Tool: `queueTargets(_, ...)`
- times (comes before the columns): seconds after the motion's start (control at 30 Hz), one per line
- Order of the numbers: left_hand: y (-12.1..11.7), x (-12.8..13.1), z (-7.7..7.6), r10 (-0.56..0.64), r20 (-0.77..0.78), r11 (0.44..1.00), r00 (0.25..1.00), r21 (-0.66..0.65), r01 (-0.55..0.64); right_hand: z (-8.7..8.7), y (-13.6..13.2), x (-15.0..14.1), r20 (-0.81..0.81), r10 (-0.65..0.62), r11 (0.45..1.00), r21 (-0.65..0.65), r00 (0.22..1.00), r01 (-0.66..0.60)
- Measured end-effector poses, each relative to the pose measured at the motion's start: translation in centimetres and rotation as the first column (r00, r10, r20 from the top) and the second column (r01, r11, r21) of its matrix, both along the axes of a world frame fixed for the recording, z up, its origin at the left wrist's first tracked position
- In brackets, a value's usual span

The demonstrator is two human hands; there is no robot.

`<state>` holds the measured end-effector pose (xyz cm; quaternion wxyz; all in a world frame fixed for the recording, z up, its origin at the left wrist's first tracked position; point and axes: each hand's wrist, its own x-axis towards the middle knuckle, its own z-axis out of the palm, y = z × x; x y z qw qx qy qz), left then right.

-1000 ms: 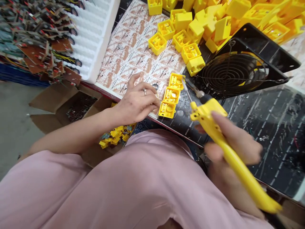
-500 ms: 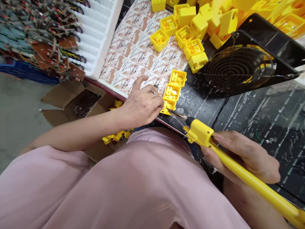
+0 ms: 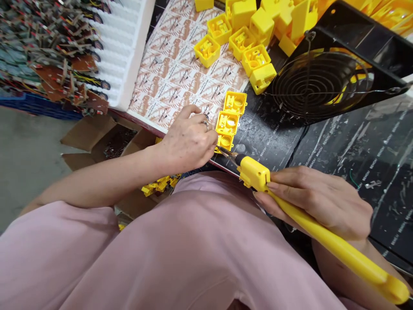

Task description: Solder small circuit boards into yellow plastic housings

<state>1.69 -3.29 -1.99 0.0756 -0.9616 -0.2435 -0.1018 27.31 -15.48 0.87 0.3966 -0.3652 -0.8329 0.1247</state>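
Note:
My right hand (image 3: 319,200) is wrapped round a long yellow soldering iron (image 3: 325,234), its metal tip (image 3: 226,151) touching the nearest of three open yellow plastic housings (image 3: 225,141) lined up at the bench edge. My left hand (image 3: 189,140), a ring on one finger, rests beside that housing with its fingers curled and pinched against its left side. The other two housings (image 3: 228,122) (image 3: 235,102) lie just beyond it.
A pile of yellow housings (image 3: 254,30) covers the far bench. A black fan with a wire grille (image 3: 318,86) stands at the right. A white foam tray (image 3: 129,47) and circuit boards with wires (image 3: 54,51) lie left. Below is a cardboard box (image 3: 109,142).
The soldering iron swung down from mid-air, and its tip now rests at the nearest housing. My left hand stayed beside that housing. The view shifted slightly.

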Motion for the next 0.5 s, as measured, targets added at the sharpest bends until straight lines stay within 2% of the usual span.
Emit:
queueTargets(0.1,-0.1,0.2,-0.1,0.03,0.031,0.998,0.999,-0.049,-0.029,0.2,0.0,0.1,0.028,-0.03,0.998,-0.052,0.999,0.031)
queueTargets(0.2,-0.1,0.3,0.0,0.045,0.04,0.991,0.998,-0.126,-0.039,0.4,-0.1,0.0,0.045,-0.007,1.0,-0.016,0.999,0.008)
queueTargets(0.33,-0.1,0.3,0.2,0.048,0.02,0.989,0.999,-0.141,-0.045,1.0,-0.3,0.0,0.09,-0.017,1.0,-0.014,0.996,0.018)
queueTargets(0.4,-0.1,0.3,0.2,0.041,0.014,0.99,0.999,-0.133,-0.039,1.2,-0.7,0.3,0.09,-0.056,0.996,-0.068,0.994,0.062)
queueTargets(0.5,0.1,0.3,0.1,0.018,0.003,0.993,1.0,-0.119,-0.018,0.8,-1.5,1.1,0.087,-0.225,0.956,-0.174,0.97,0.237)
